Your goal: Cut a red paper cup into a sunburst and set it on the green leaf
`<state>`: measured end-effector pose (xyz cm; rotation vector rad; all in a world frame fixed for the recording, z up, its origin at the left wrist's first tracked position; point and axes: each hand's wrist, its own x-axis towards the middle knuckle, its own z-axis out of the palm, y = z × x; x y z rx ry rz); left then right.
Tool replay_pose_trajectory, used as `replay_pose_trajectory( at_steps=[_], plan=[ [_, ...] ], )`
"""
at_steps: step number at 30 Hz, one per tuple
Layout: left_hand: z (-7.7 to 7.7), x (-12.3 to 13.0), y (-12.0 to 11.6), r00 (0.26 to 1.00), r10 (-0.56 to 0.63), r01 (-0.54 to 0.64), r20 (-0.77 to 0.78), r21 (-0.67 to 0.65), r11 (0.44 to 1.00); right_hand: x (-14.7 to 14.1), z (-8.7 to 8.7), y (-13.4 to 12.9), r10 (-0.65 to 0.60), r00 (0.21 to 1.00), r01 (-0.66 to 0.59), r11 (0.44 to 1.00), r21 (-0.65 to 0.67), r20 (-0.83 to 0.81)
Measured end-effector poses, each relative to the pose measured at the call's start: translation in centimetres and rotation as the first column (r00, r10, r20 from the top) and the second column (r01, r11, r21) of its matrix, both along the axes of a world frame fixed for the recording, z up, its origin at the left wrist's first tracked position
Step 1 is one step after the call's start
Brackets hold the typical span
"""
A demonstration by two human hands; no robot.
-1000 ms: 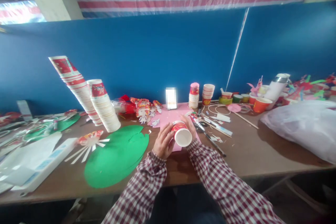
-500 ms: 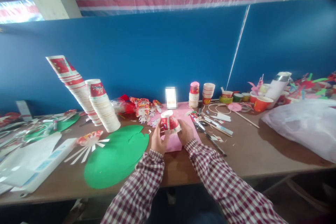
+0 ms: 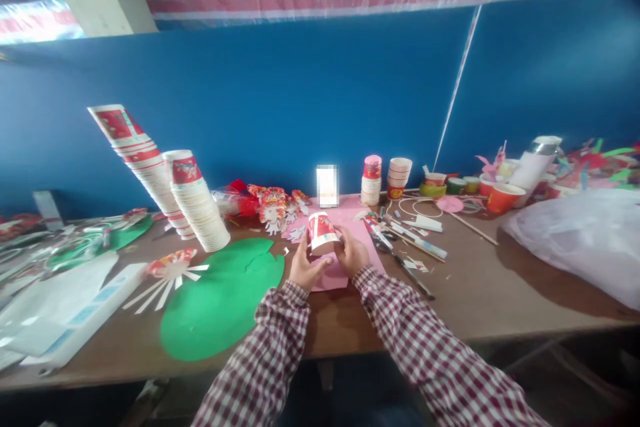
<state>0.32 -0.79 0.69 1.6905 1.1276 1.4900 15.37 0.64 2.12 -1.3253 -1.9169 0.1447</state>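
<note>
A red and white paper cup (image 3: 321, 229) is between my two hands, with its wider rim tilted down toward me. My left hand (image 3: 309, 267) grips it from the left, the thumb stretched out below the rim. On the right side, the fingers of my right hand (image 3: 352, 251) are closed against the cup. Under both hands lies a sheet of pink paper (image 3: 336, 276) on the brown table. Small cut-out cartoon figures (image 3: 274, 217) lie just beyond my left hand.
Two tall leaning stacks of paper cups (image 3: 197, 207) stand at the left, behind a green paper oval (image 3: 220, 307). Pens and scraps (image 3: 410, 240) lie to the right. A white plastic bag (image 3: 580, 240) fills the far right. Shorter cup stacks (image 3: 371, 187) stand near the blue partition (image 3: 300, 100).
The cup has turned in my hands, so more of its printed side and its lower rim show. My left thumb has moved away from the cup's side.
</note>
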Motion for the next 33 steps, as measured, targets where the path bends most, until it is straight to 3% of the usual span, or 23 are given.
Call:
replay_pose_trajectory(
  at_steps=[7,14,17,27,33],
  plan=[
    [-0.8,-0.1,0.4,0.995,0.069,-0.064,0.066,-0.078,0.995,-0.3,0.8,-0.9,0.006,0.975,0.016,0.995,-0.094,0.223],
    [-0.7,-0.3,0.3,0.993,0.12,-0.118,0.005,-0.15,0.982,-0.9,1.2,-1.0,-0.066,0.926,0.137,0.976,-0.168,0.372],
    [-0.2,-0.3,-0.1,0.984,0.151,-0.167,-0.099,-0.178,0.97,-1.0,1.1,-1.0,-0.092,0.914,0.173,0.969,-0.175,0.396],
    [1.3,-0.4,-1.1,0.888,0.348,-0.379,-0.3,-0.05,0.924,-1.3,1.8,-1.7,-0.102,0.907,0.187,0.967,-0.174,0.408],
    [0.9,-0.5,-1.1,0.848,0.337,-0.37,-0.409,0.0,0.929,-1.3,1.9,-1.9,-0.071,0.917,0.144,0.977,-0.159,0.393]
  ],
)
